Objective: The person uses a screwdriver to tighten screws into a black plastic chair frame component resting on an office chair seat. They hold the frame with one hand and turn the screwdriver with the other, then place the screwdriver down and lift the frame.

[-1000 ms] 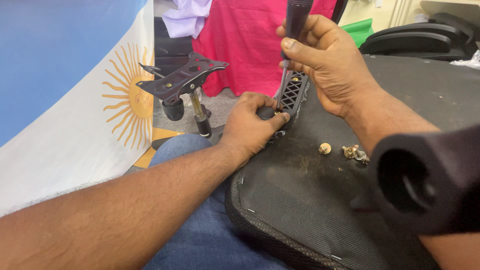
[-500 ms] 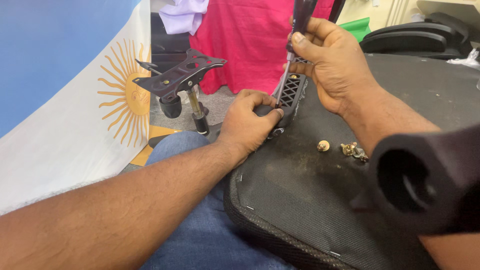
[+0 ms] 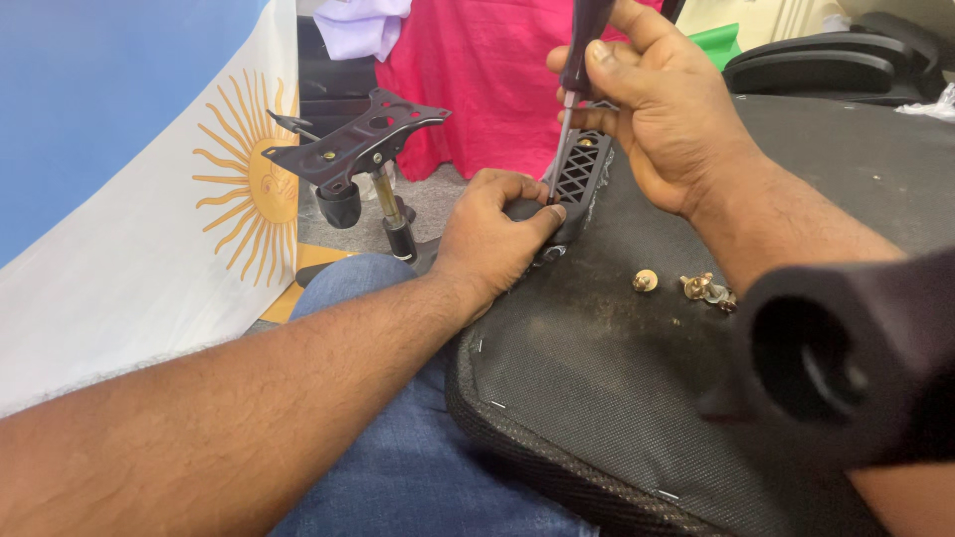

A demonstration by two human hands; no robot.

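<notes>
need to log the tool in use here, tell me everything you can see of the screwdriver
The screwdriver has a dark, glossy handle, plastic by the look, and a thin bright metal shaft. It stands nearly upright, leaning slightly, its top cut off by the frame edge. The right hand wraps the handle, thumb pressed on its front. The tip meets the black lattice bracket at the edge of the upturned seat cushion, right beside the left hand, whose thumb lies next to the tip. The tip's type is hidden.

Bright, even indoor light — soft shadows, blurred near foreground.
</notes>
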